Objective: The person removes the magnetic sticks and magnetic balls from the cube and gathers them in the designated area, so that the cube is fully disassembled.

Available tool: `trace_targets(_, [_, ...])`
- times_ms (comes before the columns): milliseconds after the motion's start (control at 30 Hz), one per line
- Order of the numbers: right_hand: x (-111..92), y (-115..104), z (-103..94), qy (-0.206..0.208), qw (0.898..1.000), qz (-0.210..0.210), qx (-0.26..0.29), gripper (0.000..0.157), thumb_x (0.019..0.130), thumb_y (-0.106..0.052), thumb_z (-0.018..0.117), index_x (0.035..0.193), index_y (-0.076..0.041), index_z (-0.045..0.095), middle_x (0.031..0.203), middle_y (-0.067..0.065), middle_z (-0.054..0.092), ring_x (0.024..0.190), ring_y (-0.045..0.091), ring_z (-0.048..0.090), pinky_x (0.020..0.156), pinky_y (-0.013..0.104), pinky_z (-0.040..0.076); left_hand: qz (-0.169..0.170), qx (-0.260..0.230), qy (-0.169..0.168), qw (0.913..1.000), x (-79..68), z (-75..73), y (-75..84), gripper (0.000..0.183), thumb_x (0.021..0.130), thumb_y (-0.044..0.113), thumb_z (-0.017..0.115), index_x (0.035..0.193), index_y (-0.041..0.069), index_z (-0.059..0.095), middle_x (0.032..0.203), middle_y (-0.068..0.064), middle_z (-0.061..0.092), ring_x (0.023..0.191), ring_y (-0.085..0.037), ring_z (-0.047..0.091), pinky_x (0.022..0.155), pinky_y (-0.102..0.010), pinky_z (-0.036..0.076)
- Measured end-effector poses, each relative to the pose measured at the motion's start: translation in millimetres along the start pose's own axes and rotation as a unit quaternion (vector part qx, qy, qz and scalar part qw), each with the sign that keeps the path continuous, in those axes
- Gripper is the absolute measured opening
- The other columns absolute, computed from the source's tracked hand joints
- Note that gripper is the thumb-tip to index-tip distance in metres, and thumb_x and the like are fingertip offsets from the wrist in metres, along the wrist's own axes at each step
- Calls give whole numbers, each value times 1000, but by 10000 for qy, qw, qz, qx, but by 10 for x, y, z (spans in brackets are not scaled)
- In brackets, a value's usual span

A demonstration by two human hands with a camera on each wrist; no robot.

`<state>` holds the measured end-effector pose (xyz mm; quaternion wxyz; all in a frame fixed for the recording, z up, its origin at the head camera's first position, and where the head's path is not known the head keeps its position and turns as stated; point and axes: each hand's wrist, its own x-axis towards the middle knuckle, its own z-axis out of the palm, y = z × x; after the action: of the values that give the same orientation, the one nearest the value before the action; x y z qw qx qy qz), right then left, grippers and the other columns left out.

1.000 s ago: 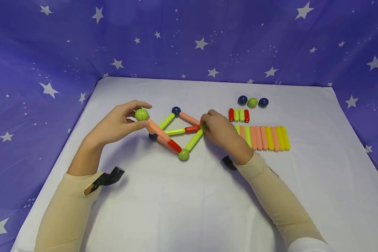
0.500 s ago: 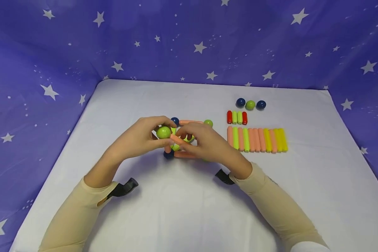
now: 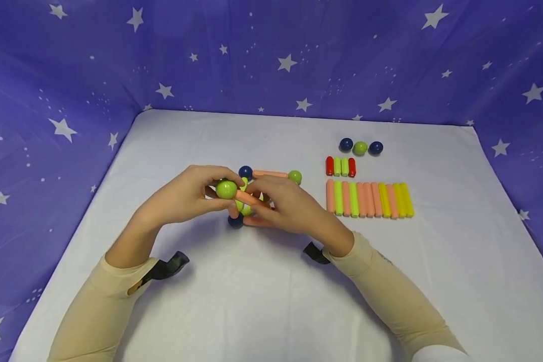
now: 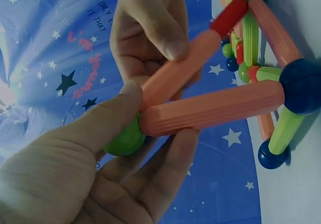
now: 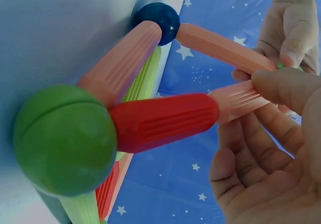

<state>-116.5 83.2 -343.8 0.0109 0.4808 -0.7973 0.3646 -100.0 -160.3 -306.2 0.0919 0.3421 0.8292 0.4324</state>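
Observation:
My left hand (image 3: pixel 183 193) holds a green ball (image 3: pixel 227 190) raised above a frame of sticks and balls on the table. Thumb and fingers of my right hand (image 3: pixel 294 203) pinch a salmon stick (image 4: pixel 178 76) whose near end meets that ball. At this stick's far end is a short red stick (image 5: pixel 165 121), which runs down to a lower green ball (image 5: pixel 65 138). A second salmon stick (image 4: pixel 215 106) joins the held ball to a dark blue ball (image 4: pixel 306 86). Behind my hands another blue ball (image 3: pixel 246 173) and green ball (image 3: pixel 294 177) form far corners; my right hand partly hides the frame.
Right of the frame lies a row of long salmon, lime and yellow sticks (image 3: pixel 366 199). Behind it are several short red and lime sticks (image 3: pixel 337 167), then two blue balls and one green ball (image 3: pixel 360 148). A starry purple cloth (image 3: pixel 271 55) surrounds the white tabletop (image 3: pixel 262 301).
My right hand has left the frame's right corner and moved left onto the salmon stick. My left hand has moved right with the green ball, and the frame has turned on the table.

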Motion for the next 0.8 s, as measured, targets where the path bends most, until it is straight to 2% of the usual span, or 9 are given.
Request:
trace_targets(100, [-22, -19, -34, -172, 9996, 119, 203, 22, 90, -31, 72, 105, -15, 69, 93, -11, 64, 76, 2, 58, 66, 26, 52, 7, -205, -25, 9998, 3, -6, 8, 34, 84, 5, 76, 116, 13, 67, 100, 4, 68, 91, -13, 64, 74, -33, 57])
trace_targets(300, [-62, -48, -94, -461, 9984, -83, 314, 15, 87, -25, 76, 100, -19, 72, 87, -15, 65, 73, 1, 54, 63, 22, 48, -74, -209, 59, 9997, 8, -14, 22, 40, 77, 10, 82, 115, 14, 71, 98, 1, 68, 88, -14, 62, 74, -28, 56])
trace_targets(367, [-79, -37, -103, -530, 9974, -166, 459, 12, 88, -25, 74, 98, -21, 70, 85, -17, 62, 74, 1, 53, 64, 22, 46, -107, -242, 72, 9996, -1, -10, 25, 42, 76, 9, 82, 117, 11, 70, 97, 2, 68, 88, -14, 62, 74, -28, 56])
trace_targets(467, [-114, 10, -121, -547, 9921, -261, 1103, 11, 89, -22, 73, 98, -21, 67, 88, -15, 61, 79, 4, 54, 70, 27, 47, -127, -343, 56, 9993, -13, 6, 32, 45, 77, 4, 81, 120, 7, 69, 99, 3, 68, 90, -14, 63, 76, -29, 56])
trace_targets(567, [-161, 73, -176, -446, 9767, -245, 2086, 15, 90, -13, 70, 103, -15, 62, 90, -6, 64, 83, 12, 59, 75, 36, 50, -196, -321, -1, 9993, -15, 14, 44, 47, 77, 2, 80, 122, 9, 68, 101, 4, 68, 92, -14, 63, 77, -29, 56])
trace_targets(633, [-208, 121, -272, -272, 9660, -59, 2570, 19, 90, -8, 69, 108, -12, 61, 92, -1, 66, 85, 18, 61, 77, 40, 51, -227, -195, -29, 9995, -17, 18, 52, 48, 77, 4, 81, 123, 11, 68, 101, 6, 68, 93, -13, 62, 78, -29, 56])
trace_targets(700, [-294, 192, -423, 73, 9615, 361, 2725, 24, 90, -2, 68, 112, -8, 60, 89, 5, 66, 85, 24, 61, 76, 40, 51, -255, -52, -76, 9996, -22, 17, 62, 50, 78, 7, 81, 125, 13, 67, 102, 8, 67, 93, -11, 62, 79, -28, 55])
trace_targets(800, [-512, 342, -748, 692, 9616, 1594, 2124, 26, 91, -7, 69, 116, -7, 63, 94, 9, 65, 87, 27, 60, 77, 35, 51, -204, 123, -190, 9995, -30, 5, 87, 53, 79, 10, 81, 129, 14, 64, 103, 11, 66, 96, -9, 61, 81, -27, 55])
